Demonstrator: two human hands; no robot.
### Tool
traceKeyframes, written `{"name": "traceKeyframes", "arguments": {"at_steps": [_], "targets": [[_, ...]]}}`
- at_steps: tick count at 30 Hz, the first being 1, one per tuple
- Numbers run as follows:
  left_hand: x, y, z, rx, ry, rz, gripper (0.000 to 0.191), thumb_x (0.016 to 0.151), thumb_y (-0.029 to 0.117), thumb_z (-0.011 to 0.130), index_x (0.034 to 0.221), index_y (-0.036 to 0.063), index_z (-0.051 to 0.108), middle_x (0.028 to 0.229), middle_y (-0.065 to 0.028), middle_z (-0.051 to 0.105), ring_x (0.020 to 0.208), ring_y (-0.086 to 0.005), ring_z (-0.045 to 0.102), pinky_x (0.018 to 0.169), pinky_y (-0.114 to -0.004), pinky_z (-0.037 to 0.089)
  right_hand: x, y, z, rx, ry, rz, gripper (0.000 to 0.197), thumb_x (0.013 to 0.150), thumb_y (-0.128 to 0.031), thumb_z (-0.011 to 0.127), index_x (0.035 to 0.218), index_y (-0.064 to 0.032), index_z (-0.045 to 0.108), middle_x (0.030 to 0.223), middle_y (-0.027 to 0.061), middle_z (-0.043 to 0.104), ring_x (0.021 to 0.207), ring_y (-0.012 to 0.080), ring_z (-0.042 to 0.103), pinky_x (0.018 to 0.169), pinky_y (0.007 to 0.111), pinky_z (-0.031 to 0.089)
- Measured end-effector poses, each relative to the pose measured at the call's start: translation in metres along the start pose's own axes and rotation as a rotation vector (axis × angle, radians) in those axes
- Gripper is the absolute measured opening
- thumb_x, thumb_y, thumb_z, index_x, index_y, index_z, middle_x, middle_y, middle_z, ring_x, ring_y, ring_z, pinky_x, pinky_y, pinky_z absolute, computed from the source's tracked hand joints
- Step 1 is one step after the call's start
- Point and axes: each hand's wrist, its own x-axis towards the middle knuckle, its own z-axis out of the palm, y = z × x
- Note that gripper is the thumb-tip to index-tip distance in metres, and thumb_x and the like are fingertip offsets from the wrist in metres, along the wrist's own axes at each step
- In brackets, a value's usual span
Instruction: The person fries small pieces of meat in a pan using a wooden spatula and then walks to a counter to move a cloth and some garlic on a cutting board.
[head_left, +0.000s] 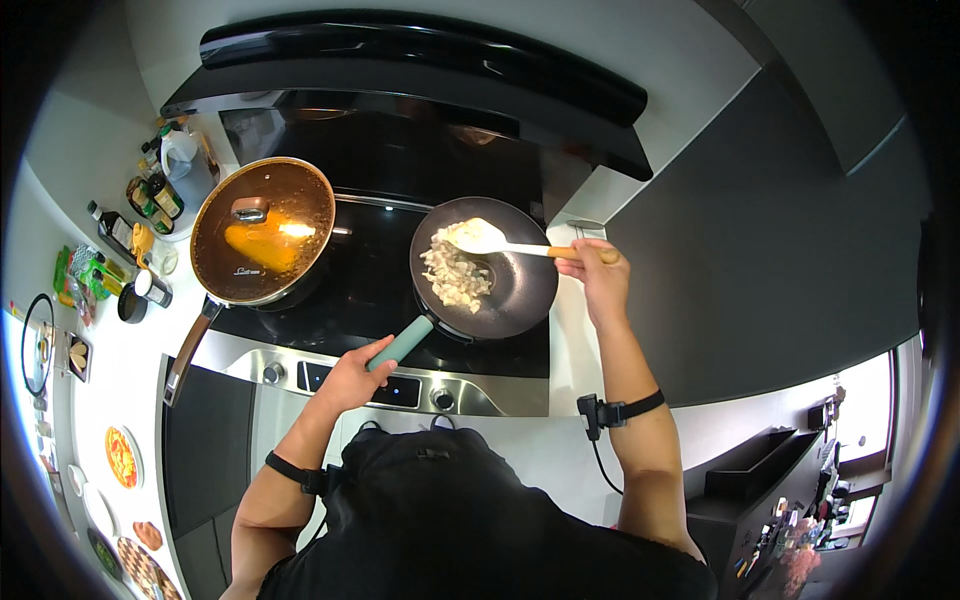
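A dark frying pan with a green handle sits on the right side of the black glass cooktop. My left hand grips the end of that handle. Pale chopped food lies in the left half of the pan. In my right hand is the wooden-ended handle of a white spatula, whose head rests over the food at its upper edge. To the left stands a larger pan with a brown handle, covered by a tinted glass lid; something yellow shows through the lid.
Bottles and a large jug crowd the counter's back left corner. Farther down the left counter are a plate of red and orange food and a checkered cutting board. A black range hood overhangs the cooktop; a dark panel stands at right.
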Motion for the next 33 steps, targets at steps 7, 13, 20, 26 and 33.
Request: {"name": "traceKeyframes", "arguments": {"at_steps": [7, 13, 20, 26, 33], "targets": [[0.003, 0.004, 0.001, -0.014, -0.016, -0.011, 0.051, 0.097, 0.023, 0.065, 0.144, 0.0106, 0.051, 0.080, -0.0063, 0.067, 0.070, -0.0120, 0.063, 0.071, -0.028, 0.052, -0.013, 0.000, 0.007, -0.176, -0.053, 0.113, 0.019, 0.095, -0.013, 0.064, 0.093, 0.0055, 0.064, 0.080, 0.0143, 0.071, 0.063, 0.0175, 0.070, 0.061, 0.026, 0.058], [0.010, -0.016, 0.003, -0.018, 0.016, 0.069, 0.052, 0.097, 0.021, 0.066, 0.146, 0.0169, 0.050, 0.069, 0.0011, 0.059, 0.051, -0.0066, 0.047, 0.048, -0.025, 0.041, -0.024, -0.072, -0.026, -0.470, -0.075, 0.009, 0.014, 0.091, -0.007, 0.063, 0.088, 0.0066, 0.065, 0.075, 0.0131, 0.069, 0.057, 0.0150, 0.065, 0.052, 0.027, 0.054], [0.009, -0.009, 0.003, -0.018, 0.010, 0.076, 0.052, 0.097, 0.022, 0.066, 0.146, 0.0169, 0.050, 0.070, 0.0016, 0.059, 0.051, -0.0065, 0.045, 0.048, -0.024, 0.040, -0.030, -0.040, -0.034, -0.360, -0.122, 0.145, 0.015, 0.090, -0.007, 0.061, 0.091, 0.0072, 0.066, 0.078, 0.0168, 0.069, 0.058, 0.0182, 0.067, 0.054, 0.027, 0.057], [0.007, -0.012, 0.004, -0.050, 0.006, 0.045, 0.051, 0.097, 0.020, 0.065, 0.146, 0.0176, 0.050, 0.069, 0.0014, 0.058, 0.050, -0.0065, 0.044, 0.047, -0.025, 0.039, -0.039, -0.022, -0.007, -0.107, -0.049, 0.110, 0.016, 0.092, -0.006, 0.061, 0.096, 0.0086, 0.065, 0.084, 0.0199, 0.070, 0.063, 0.0222, 0.071, 0.060, 0.029, 0.061], [0.006, -0.005, 0.001, -0.032, 0.005, 0.071, 0.052, 0.097, 0.019, 0.066, 0.146, 0.0176, 0.050, 0.069, 0.0005, 0.059, 0.048, -0.0066, 0.044, 0.046, -0.025, 0.039, -0.046, 0.020, -0.002, 0.016, -0.172, 0.084, 0.018, 0.094, -0.009, 0.063, 0.100, 0.0086, 0.065, 0.086, 0.0186, 0.070, 0.068, 0.0228, 0.072, 0.066, 0.028, 0.061]]}}
